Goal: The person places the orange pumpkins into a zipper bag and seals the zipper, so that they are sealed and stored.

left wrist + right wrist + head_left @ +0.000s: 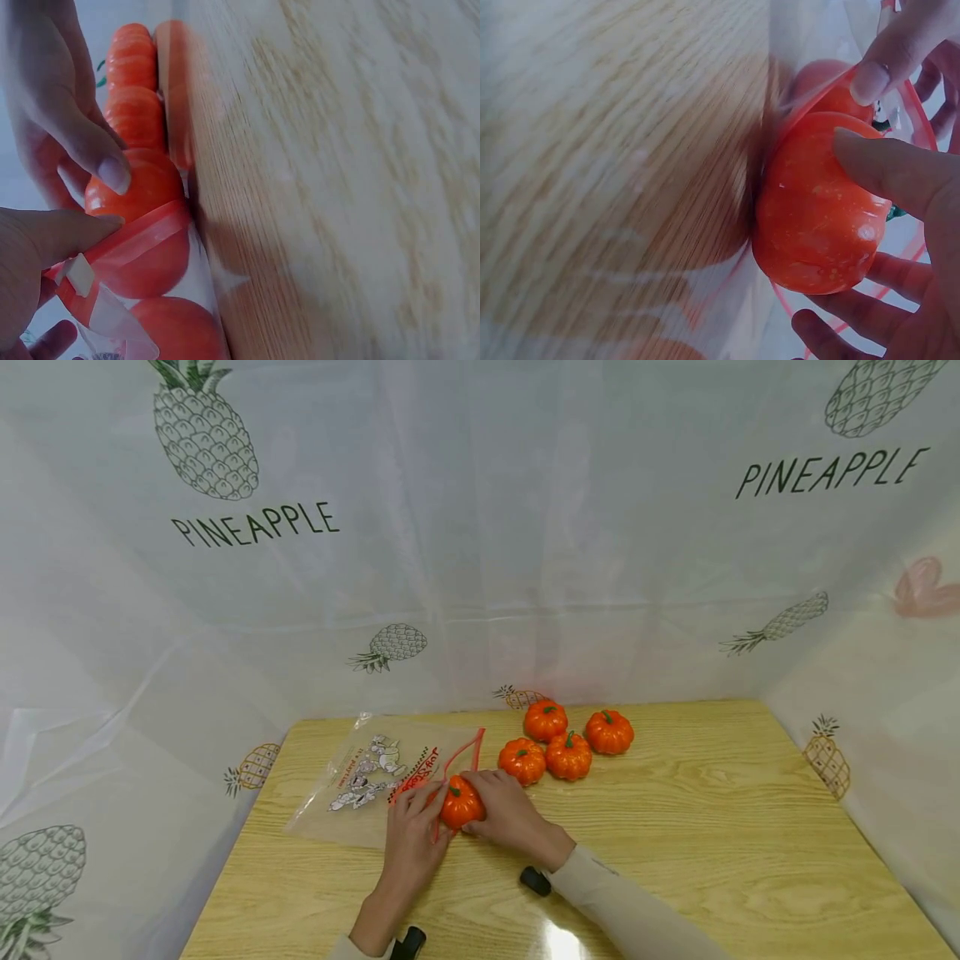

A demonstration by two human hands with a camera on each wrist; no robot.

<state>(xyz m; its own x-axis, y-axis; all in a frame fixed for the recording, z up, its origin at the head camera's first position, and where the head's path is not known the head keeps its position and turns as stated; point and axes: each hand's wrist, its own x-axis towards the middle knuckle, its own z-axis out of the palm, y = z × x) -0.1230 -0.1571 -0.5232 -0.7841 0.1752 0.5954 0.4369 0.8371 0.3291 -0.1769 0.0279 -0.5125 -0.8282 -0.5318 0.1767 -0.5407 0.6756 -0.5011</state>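
A clear zip bag (352, 822) with cartoon print and a red-edged mouth lies flat on the table. A small orange toy pumpkin (461, 803) with a green stem sits at that mouth, partly inside it. My right hand (510, 814) grips this pumpkin between thumb and fingers from the right. At the bag's opening, my left hand (414, 835) pinches the red edge (142, 240) with thumb and fingers. Through the plastic, another orange round shape (180, 330) shows deeper in the bag; in the head view it is mostly hidden behind the left hand.
Several more toy pumpkins (568, 756) stand grouped behind and right of the bag, near the table's back edge. The wooden table (712, 827) is bounded by a white curtain (465, 527) printed with pineapples, at the back and both sides.
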